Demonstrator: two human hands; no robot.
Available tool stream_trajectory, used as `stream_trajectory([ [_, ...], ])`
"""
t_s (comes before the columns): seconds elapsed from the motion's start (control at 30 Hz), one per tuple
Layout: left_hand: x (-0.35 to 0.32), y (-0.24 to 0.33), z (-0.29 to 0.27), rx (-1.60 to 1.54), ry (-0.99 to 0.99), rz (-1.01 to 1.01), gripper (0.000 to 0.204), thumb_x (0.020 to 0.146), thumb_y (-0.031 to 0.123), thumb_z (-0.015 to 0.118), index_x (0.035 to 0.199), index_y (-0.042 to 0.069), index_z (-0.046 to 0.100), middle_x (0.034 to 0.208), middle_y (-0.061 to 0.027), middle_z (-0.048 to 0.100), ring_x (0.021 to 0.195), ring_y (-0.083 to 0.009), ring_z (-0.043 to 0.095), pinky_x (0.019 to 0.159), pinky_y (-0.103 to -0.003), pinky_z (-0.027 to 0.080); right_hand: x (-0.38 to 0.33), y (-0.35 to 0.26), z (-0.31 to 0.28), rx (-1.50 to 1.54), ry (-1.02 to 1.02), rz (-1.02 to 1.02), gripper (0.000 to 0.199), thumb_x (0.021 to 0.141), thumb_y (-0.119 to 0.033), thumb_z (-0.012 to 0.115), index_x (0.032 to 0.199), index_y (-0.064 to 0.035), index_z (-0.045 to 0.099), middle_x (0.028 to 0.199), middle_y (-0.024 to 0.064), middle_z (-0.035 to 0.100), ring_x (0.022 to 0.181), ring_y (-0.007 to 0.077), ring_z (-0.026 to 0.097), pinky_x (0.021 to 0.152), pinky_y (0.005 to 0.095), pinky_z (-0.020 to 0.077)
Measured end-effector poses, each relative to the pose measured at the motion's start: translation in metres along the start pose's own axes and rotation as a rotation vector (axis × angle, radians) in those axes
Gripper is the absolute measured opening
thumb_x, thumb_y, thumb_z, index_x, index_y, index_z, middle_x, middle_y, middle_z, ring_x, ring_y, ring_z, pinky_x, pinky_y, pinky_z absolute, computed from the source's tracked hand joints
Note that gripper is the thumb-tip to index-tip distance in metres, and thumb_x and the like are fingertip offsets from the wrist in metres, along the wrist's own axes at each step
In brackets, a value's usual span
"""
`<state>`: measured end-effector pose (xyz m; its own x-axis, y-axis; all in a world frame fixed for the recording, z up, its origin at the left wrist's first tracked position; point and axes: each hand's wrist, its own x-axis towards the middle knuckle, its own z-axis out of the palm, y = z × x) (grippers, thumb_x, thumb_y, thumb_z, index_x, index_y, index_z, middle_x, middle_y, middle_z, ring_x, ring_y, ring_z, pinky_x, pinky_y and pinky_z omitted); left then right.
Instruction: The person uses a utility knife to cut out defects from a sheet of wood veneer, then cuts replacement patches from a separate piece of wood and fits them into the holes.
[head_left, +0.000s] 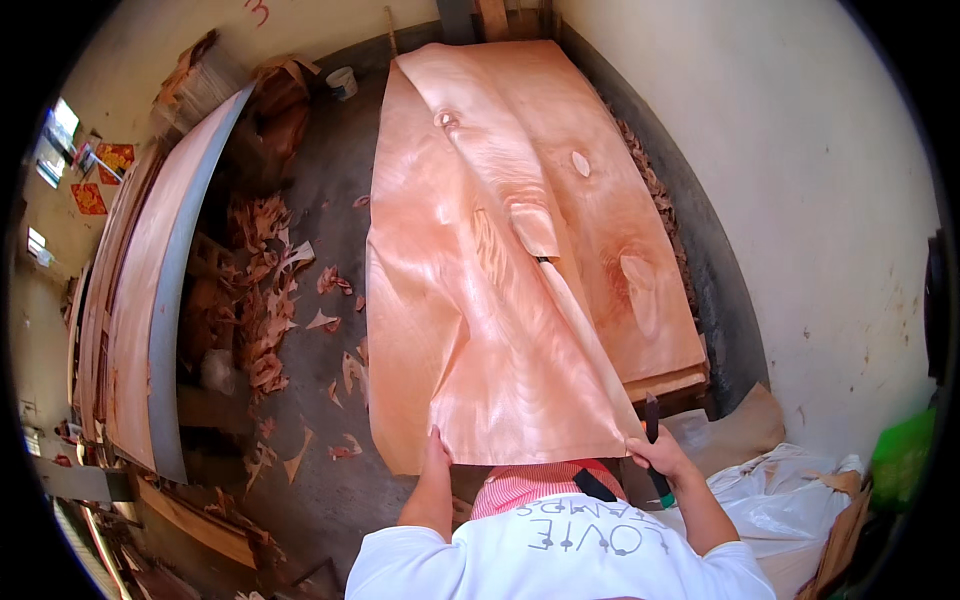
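A large thin sheet of reddish wood veneer [490,300] lies wavy and partly lifted over a low stack of similar veneer sheets [640,250]. My left hand [437,448] grips the sheet's near edge at its left corner. My right hand [660,455] pinches the near edge at the right corner and also holds a dark-handled knife [652,420], blade pointing up. The sheet has knots and a small slit near its middle.
Veneer scraps [270,290] litter the concrete floor on the left. A stack of long boards [150,300] leans on the far left. A pale wall [800,200] runs along the right, with white plastic sacks [780,500] and a green bag [900,455] near me.
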<state>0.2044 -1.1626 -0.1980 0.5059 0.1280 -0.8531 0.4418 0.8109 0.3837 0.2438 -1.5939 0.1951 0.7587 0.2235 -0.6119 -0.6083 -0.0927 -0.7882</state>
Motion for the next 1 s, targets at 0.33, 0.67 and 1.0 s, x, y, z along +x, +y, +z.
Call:
stream_trajectory([
  [0.33,-0.054,-0.023,0.044,-0.047,0.089,-0.028,0.035,0.087,0.025,0.050,0.115,0.005,0.048,0.111,-0.0119,0.055,0.098,-0.0283,0.055,0.081,-0.048,0.047,-0.001,-0.029,-0.041,0.305,-0.359,-0.054,0.026,0.083,-0.021,0.049,0.062,-0.0078,0.045,0.043,-0.0038,0.034,0.038,0.0064,0.032,0.039,0.0210,0.0242],
  [0.67,-0.134,-0.078,0.097,0.024,0.110,0.119,0.033,0.089,0.028,0.046,0.110,0.003,0.052,0.107,-0.0117,0.058,0.095,-0.0249,0.057,0.082,-0.042,0.048,-0.026,0.013,-0.167,1.012,-0.686,-0.162,0.022,0.087,-0.023,0.040,0.085,-0.0041,0.049,0.042,-0.0122,0.033,0.039,0.0003,0.027,0.037,0.0162,0.0231],
  [1.0,-0.143,-0.175,0.091,-0.041,0.174,0.288,0.045,0.077,0.008,0.062,0.114,-0.005,0.040,0.099,-0.0155,0.056,0.089,-0.0269,0.057,0.074,-0.039,0.050,-0.086,0.124,-0.287,0.830,-0.361,-0.168,0.028,0.084,-0.024,0.042,0.099,-0.0021,0.051,0.040,-0.0124,0.034,0.037,0.0029,0.030,0.038,0.0199,0.0266],
])
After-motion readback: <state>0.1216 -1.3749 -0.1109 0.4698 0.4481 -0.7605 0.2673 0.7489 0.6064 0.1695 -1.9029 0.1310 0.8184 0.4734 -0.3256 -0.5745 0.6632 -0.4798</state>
